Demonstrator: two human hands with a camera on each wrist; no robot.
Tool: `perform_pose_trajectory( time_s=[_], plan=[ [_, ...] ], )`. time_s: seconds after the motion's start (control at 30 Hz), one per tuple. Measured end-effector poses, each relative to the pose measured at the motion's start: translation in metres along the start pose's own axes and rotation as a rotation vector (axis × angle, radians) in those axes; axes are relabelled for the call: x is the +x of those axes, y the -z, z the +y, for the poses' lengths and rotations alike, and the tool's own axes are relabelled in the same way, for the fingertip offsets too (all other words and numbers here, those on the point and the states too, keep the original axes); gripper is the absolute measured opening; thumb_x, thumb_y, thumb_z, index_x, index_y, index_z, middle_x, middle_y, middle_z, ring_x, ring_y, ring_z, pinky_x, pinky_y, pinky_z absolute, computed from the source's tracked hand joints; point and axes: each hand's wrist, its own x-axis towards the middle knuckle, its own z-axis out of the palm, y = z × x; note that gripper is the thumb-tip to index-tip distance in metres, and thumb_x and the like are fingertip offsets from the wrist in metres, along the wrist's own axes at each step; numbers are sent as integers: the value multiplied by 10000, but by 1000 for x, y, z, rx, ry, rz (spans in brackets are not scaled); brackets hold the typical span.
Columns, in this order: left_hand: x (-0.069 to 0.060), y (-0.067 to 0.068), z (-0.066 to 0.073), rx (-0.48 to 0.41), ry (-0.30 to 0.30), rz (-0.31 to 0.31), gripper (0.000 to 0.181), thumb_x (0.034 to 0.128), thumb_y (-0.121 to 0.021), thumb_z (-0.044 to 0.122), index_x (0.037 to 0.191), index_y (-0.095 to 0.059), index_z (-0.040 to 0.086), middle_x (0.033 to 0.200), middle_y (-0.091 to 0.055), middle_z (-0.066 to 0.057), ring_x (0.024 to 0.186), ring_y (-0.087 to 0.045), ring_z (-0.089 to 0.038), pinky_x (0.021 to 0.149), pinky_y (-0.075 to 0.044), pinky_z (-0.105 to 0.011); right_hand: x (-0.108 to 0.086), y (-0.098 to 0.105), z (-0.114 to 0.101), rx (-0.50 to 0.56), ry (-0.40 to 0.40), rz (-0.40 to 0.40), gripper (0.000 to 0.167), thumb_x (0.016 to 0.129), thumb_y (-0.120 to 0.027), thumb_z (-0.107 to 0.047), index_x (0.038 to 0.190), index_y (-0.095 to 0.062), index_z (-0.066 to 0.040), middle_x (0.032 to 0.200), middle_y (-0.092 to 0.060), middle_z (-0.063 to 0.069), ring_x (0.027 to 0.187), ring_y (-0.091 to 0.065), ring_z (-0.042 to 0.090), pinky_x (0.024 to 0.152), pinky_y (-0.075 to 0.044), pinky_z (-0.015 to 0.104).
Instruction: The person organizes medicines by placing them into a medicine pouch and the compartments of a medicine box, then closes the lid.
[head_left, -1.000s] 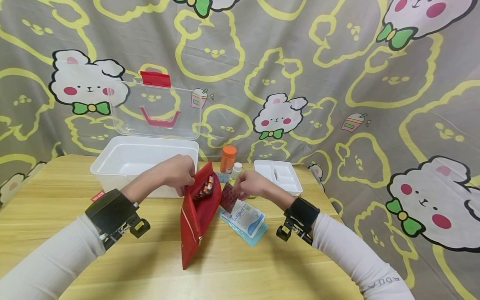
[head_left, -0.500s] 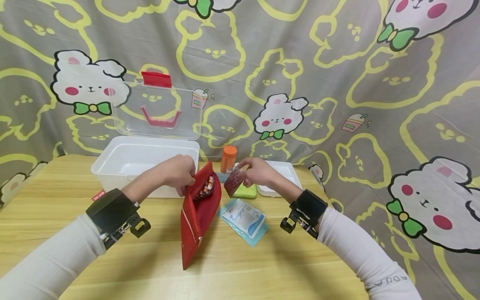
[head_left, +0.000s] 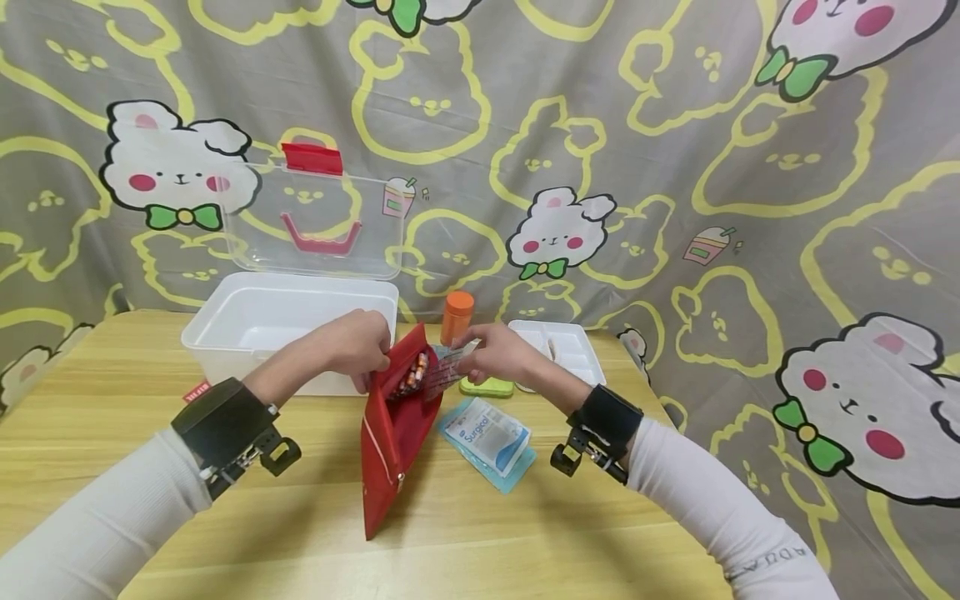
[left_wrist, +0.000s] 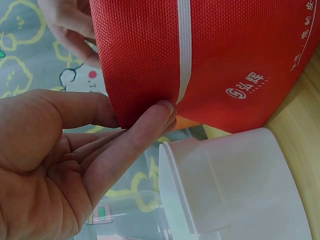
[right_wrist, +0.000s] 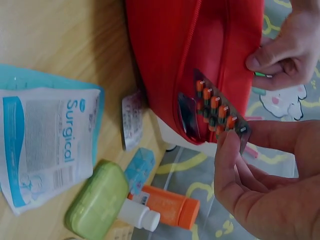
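Note:
My left hand (head_left: 362,343) pinches the top edge of a red zip pouch (head_left: 384,492), which stands upright with its mouth open; in the left wrist view thumb and fingers (left_wrist: 142,132) grip its corner. Capsule packs (head_left: 414,375) show inside the mouth. With thumb and fingers my right hand (head_left: 501,354) pinches a blister pack (head_left: 444,372) at the pouch's opening. The right wrist view shows orange and dark capsules in that pack (right_wrist: 216,106), its far end over the opening, beside another dark pack (right_wrist: 188,117).
Behind the pouch stands a white box (head_left: 213,321) with its clear lid raised. A surgical packet (head_left: 487,437), a green case (head_left: 486,387), an orange bottle (head_left: 457,315), a white bottle (right_wrist: 140,215), a small blue box (right_wrist: 140,170) and a silver blister pack (right_wrist: 132,120) lie or stand nearby. A white tray (head_left: 588,367) is at the back right.
The right hand has lifted the blister pack off the surgical packet's area and brought it left to the pouch's mouth. The left hand and pouch have stayed in place.

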Motion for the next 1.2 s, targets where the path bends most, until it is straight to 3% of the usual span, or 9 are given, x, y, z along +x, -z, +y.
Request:
perform_pose_trajectory(
  time_s=[0.2,0.33,0.57,0.9,1.2],
  plan=[
    [0,0,0,-1,4,-3,159,927,-580,2,849,-717,-20,650,-721,-68,581,-739,-170,631,-615,-275,2,-12,2,-49,11,-46,311,879,-728,-88,1180,-692,-21,974,-714,103,703,-695,169,722,-613,314],
    [1,0,1,5,-5,-5,161,930,-579,-2,854,-718,-27,656,-723,-72,582,-740,-172,631,-617,-282,5,-20,5,-85,32,-64,299,873,-758,-107,1148,-709,0,932,-727,96,692,-701,164,714,-619,319],
    [2,0,1,-3,7,-5,154,929,-584,1,863,-721,-23,659,-724,-73,578,-738,-167,634,-618,-283,7,-34,6,-166,33,-22,318,840,-805,-138,1115,-722,-2,847,-726,81,651,-699,157,634,-586,264],
    [1,-2,-1,-1,4,-2,158,931,-585,3,848,-718,-18,648,-717,-72,568,-733,-164,625,-615,-281,13,-53,9,-254,159,24,243,797,-829,-106,988,-719,-2,683,-624,34,582,-538,114,530,-440,220],
    [1,0,0,-6,-2,-1,159,931,-582,-5,845,-714,-28,665,-719,-82,577,-738,-179,625,-616,-285,17,-64,11,-310,134,64,294,800,-815,-89,1054,-709,12,832,-680,64,655,-577,115,547,-461,212]
  ],
)
